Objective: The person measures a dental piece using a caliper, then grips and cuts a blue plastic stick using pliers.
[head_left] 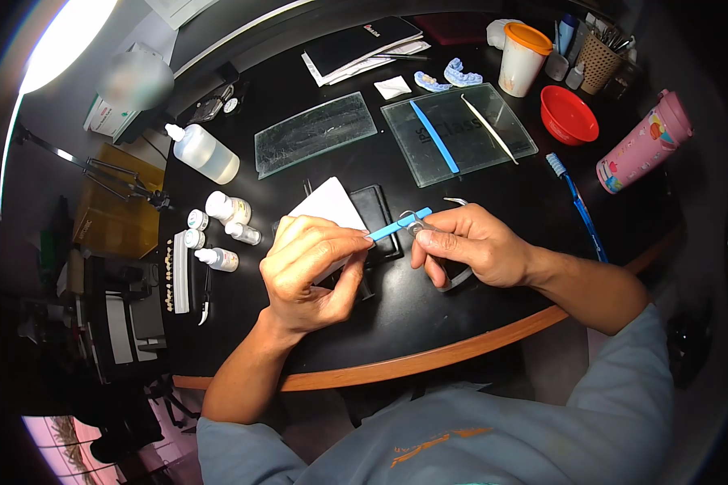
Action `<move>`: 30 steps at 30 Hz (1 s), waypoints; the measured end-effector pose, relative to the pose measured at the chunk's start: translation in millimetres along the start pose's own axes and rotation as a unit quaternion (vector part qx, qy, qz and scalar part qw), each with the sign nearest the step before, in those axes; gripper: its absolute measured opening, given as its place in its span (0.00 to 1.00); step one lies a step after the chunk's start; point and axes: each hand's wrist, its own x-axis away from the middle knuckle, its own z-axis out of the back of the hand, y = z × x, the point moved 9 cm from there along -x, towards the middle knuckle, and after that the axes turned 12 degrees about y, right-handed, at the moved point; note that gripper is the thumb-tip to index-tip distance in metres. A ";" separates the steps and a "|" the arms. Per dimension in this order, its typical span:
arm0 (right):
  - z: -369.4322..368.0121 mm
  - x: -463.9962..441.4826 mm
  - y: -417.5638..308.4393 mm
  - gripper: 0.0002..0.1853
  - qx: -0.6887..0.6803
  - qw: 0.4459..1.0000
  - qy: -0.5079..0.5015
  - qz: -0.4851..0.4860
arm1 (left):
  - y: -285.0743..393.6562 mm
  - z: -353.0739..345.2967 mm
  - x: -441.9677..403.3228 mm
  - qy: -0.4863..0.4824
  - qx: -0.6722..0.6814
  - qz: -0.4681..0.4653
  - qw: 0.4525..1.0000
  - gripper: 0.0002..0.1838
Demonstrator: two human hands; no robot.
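Between my two hands runs a thin blue strip (390, 228). My left hand (311, 271) pinches its left end between thumb and fingers. My right hand (477, 246) is closed round a metal tool (413, 227) whose rounded part lies against the strip's right part; a curved tip shows above the fingers. The tool's exact kind is partly hidden by the fingers. Behind my left hand lies a white paper pad (332, 205), partly covered, with a black tray (378, 202) beside it.
Small bottles and jars (228, 208) stand at the left, near a large squeeze bottle (206, 155). Two glass plates (317, 134) lie farther back, the right one bearing a blue stick (434, 137). A red bowl (569, 115), pink tumbler (643, 145) and toothbrush (576, 202) are at the right.
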 end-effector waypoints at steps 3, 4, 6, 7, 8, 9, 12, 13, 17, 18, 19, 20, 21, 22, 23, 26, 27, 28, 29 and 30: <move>-5.3 2.6 1.9 0.21 -0.003 0.999 -0.031 -0.007 | 2.0 0.3 0.6 -0.004 0.000 -0.004 1.000 0.15; -6.4 3.0 1.8 0.21 0.014 0.999 -0.036 -0.006 | 2.8 0.3 -0.1 -0.006 0.000 -0.006 1.000 0.15; -9.1 4.5 1.8 0.20 0.049 0.998 -0.047 -0.007 | 5.4 -0.3 -1.5 -0.014 -0.004 -0.012 1.000 0.15; -10.1 4.9 2.2 0.20 0.056 0.997 -0.052 -0.011 | 6.3 -0.7 -1.8 -0.018 -0.006 -0.015 1.000 0.15; -11.1 5.3 2.8 0.20 0.063 0.996 -0.056 -0.014 | 6.5 -0.5 -2.0 -0.016 -0.006 -0.016 1.000 0.14; -11.9 5.9 3.8 0.19 0.070 0.996 -0.060 -0.018 | 6.5 -0.7 -2.0 -0.015 -0.005 -0.018 1.000 0.14; -10.4 6.1 8.0 0.18 0.059 0.996 -0.046 -0.041 | 6.6 -1.3 -1.1 -0.013 -0.004 -0.021 1.000 0.14; -10.2 6.0 8.2 0.18 0.057 0.997 -0.044 -0.041 | 6.8 -1.2 -1.1 -0.013 -0.004 -0.022 1.000 0.14; -9.5 4.9 7.7 0.18 0.059 0.997 -0.043 -0.037 | 7.1 -0.6 -1.9 -0.014 -0.005 -0.024 1.000 0.14; -9.7 4.9 8.0 0.18 0.061 0.997 -0.044 -0.036 | 6.9 -0.5 -2.0 -0.014 -0.004 -0.024 1.000 0.14; -9.6 5.2 7.9 0.18 0.063 0.996 -0.043 -0.036 | 6.9 -0.5 -1.8 -0.014 -0.004 -0.025 1.000 0.14; -9.4 5.2 7.0 0.18 0.064 0.996 -0.042 -0.035 | 6.7 -0.6 -1.6 -0.014 -0.005 -0.025 1.000 0.14; -9.3 5.1 6.9 0.18 0.065 0.996 -0.040 -0.034 | 6.7 -0.7 -1.4 -0.014 -0.006 -0.024 1.000 0.15; -9.3 5.1 8.7 0.18 0.060 0.997 -0.040 -0.040 | 6.7 -0.5 -1.0 -0.015 -0.006 -0.024 1.000 0.15; -8.9 5.1 10.0 0.18 0.056 0.997 -0.039 -0.046 | 6.8 -0.5 -0.5 -0.016 -0.006 -0.025 1.000 0.15; -8.4 4.3 9.4 0.18 0.050 0.997 -0.042 -0.046 | 8.2 -0.2 -0.7 -0.015 -0.005 -0.032 0.999 0.15; -9.1 4.5 8.9 0.18 0.049 0.997 -0.044 -0.044 | 9.2 0.1 -0.3 -0.014 -0.005 -0.033 0.999 0.15; -9.0 4.9 9.7 0.18 0.049 0.997 -0.042 -0.051 | 9.7 0.4 -0.7 -0.013 -0.005 -0.034 0.999 0.16; -8.8 4.7 9.2 0.18 0.050 0.997 -0.040 -0.046 | 9.3 0.4 -1.3 -0.014 -0.004 -0.035 0.999 0.16; -8.9 4.7 9.3 0.17 0.050 0.997 -0.038 -0.041 | 9.0 0.7 -1.3 -0.015 -0.003 -0.035 0.999 0.16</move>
